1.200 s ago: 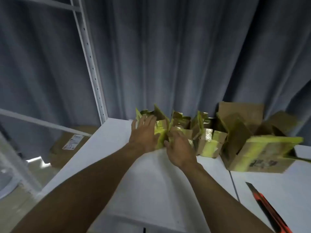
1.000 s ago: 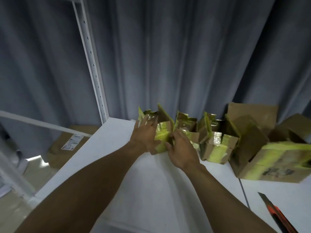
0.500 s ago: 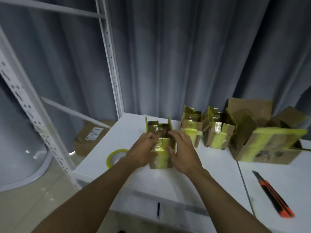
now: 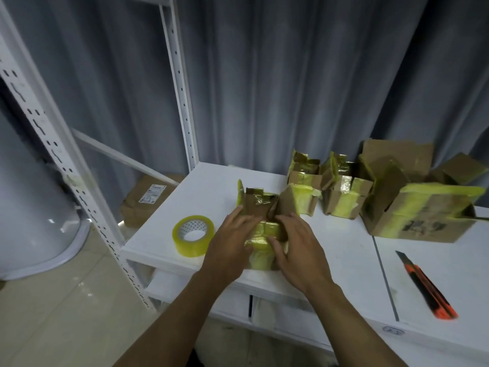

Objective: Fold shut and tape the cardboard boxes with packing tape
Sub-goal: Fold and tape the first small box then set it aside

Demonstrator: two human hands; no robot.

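A small cardboard box [image 4: 260, 207] with yellowish tape on it stands near the front edge of the white table [image 4: 344, 247], its top flaps up. My left hand [image 4: 230, 243] grips its left side and my right hand [image 4: 296, 245] grips its right side, the thumbs on the near face. A roll of yellowish packing tape [image 4: 193, 235] lies flat on the table just left of my left hand. Two more small open boxes [image 4: 304, 185] [image 4: 344, 194] and a large open box [image 4: 423, 210] stand along the back.
An orange and black utility knife [image 4: 426, 287] lies at the right of the table. A white perforated shelf upright [image 4: 53, 144] rises at the left. A brown parcel [image 4: 148, 200] sits on the floor behind it. A grey curtain hangs behind the table.
Both hands have pulled the small box from the back row toward the table's front edge. The view has tilted down, and the tape roll has come into sight.
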